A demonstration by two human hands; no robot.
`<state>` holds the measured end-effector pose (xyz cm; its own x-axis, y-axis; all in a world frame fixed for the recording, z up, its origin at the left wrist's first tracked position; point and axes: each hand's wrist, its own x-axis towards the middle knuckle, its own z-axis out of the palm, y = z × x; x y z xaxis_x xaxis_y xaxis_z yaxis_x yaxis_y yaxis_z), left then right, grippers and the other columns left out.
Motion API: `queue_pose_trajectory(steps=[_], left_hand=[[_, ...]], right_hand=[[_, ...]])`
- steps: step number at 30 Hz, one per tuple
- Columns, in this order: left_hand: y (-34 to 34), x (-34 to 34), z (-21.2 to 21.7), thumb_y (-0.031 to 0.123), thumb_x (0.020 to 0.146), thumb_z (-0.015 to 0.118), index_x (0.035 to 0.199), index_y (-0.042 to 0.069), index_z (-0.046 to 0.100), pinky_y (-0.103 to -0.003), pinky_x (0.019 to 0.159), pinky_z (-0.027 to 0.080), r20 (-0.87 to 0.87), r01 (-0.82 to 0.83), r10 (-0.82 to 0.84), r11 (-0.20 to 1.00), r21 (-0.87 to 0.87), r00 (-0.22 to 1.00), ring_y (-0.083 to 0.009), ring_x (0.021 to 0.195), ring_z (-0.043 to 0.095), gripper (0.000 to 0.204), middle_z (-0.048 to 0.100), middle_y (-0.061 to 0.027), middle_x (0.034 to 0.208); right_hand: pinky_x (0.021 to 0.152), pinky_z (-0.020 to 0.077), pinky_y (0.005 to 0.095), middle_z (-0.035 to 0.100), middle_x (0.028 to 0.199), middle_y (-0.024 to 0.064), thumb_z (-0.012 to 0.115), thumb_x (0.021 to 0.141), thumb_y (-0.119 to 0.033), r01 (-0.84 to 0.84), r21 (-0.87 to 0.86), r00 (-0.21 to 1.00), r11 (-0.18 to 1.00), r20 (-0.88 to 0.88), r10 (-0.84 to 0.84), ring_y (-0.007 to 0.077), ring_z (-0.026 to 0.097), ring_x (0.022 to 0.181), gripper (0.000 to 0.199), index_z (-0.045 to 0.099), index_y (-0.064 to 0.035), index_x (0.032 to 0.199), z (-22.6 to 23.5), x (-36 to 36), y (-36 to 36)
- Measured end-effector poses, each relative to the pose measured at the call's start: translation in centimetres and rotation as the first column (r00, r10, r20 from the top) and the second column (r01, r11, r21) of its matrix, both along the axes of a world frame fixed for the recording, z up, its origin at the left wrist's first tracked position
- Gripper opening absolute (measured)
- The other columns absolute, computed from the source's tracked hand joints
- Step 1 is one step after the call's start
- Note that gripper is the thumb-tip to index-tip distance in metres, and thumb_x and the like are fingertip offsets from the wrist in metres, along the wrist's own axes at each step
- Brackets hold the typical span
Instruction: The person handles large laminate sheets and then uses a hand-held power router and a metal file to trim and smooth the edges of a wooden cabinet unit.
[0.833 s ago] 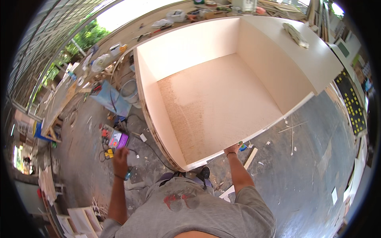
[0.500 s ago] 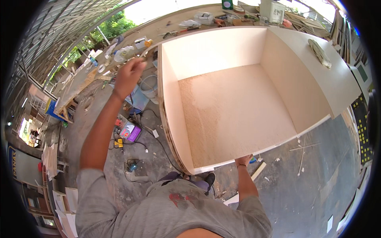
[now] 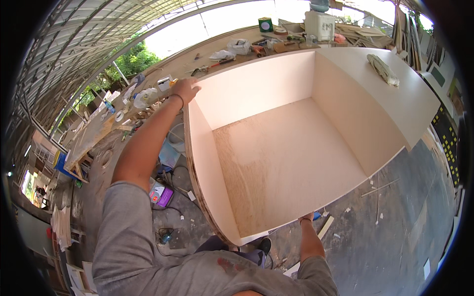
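Apart, left hand (image 3: 185, 90) at box (image 3: 266, 89), far-left corner; right hand (image 3: 308, 216) at near edge; grips unclear

From your head, the wide fisheye camera looks down and ahead, close above your grey cloth shirt (image 3: 197, 274) and the large, open, pale-walled rectangular box (image 3: 261, 91), reaching out to the ribbed grey metal roof (image 3: 84, 47).

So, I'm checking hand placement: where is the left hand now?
In the head view, the left hand is upper left, at the far left corner of the big open box.
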<state>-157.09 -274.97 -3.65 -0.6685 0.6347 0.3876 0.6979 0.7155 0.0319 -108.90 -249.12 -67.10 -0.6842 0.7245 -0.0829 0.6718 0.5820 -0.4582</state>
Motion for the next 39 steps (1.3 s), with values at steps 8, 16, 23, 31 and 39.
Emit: queue_pose_trajectory(steps=[8,16,23,31,39], left_hand=[[-2.7,-8.2,-2.9,0.036,0.083,0.064,0.103,0.009,0.066,-0.039,0.088,0.047,0.000,0.160,-0.161,0.985,-0.061,0.987,-0.0312,0.100,0.062,0.033,0.066,-0.0155,0.103],[0.6,-5.4,0.3,0.040,0.091,0.053,0.085,0.002,0.064,-0.043,0.078,0.049,0.166,0.320,-0.289,0.925,-0.205,0.943,-0.0333,0.088,0.064,0.039,0.067,-0.0178,0.091],[2.3,-6.1,-1.0,0.035,0.092,0.049,0.095,0.003,0.067,-0.044,0.084,0.048,0.234,0.369,-0.326,0.914,-0.168,0.916,-0.0359,0.098,0.062,0.037,0.065,-0.0200,0.100],[-0.9,-0.9,-1.7,0.035,0.088,0.053,0.114,0.006,0.063,-0.054,0.105,0.030,0.122,0.333,-0.349,0.934,0.133,0.929,-0.0339,0.118,0.054,0.040,0.059,-0.0155,0.124],[-11.6,0.7,-1.0,0.024,0.092,0.059,0.102,0.003,0.064,-0.036,0.088,0.046,0.033,0.426,-0.681,0.495,0.758,0.732,-0.0232,0.096,0.064,0.023,0.067,-0.0104,0.104]], right_hand=[[0.071,0.0476,0.0513,0.062,0.076,0.0258,0.062,0.076,-0.031,0.273,-0.238,0.962,0.932,0.040,-0.272,0.0430,0.061,0.077,0.032,0.060,0.0008,0.078,12.0,9.8,-17.9],[0.060,0.0464,0.0465,0.058,0.061,0.0190,0.067,0.078,-0.037,0.611,-0.316,0.790,0.725,0.190,-0.583,0.0366,0.059,0.061,0.041,0.059,0.0029,0.072,17.8,22.7,-36.1],[0.045,0.0416,0.0382,0.049,0.053,0.0090,0.055,0.092,-0.039,0.910,-0.376,0.158,0.176,-0.078,-0.984,0.0205,0.049,0.046,0.048,0.057,0.0032,0.070,26.2,18.0,-44.7],[0.051,0.0360,0.0347,0.044,0.061,0.0100,0.048,0.097,-0.024,0.829,0.166,0.508,0.534,-0.623,-0.596,0.0188,0.042,0.054,0.031,0.050,-0.0014,0.076,48.9,16.3,-32.2],[0.071,0.0473,0.0359,0.062,0.088,0.0164,0.053,0.095,-0.037,0.363,0.673,0.931,0.645,-0.290,-0.222,0.0304,0.062,0.081,0.038,0.059,-0.0005,0.102,69.3,5.8,-20.8]])
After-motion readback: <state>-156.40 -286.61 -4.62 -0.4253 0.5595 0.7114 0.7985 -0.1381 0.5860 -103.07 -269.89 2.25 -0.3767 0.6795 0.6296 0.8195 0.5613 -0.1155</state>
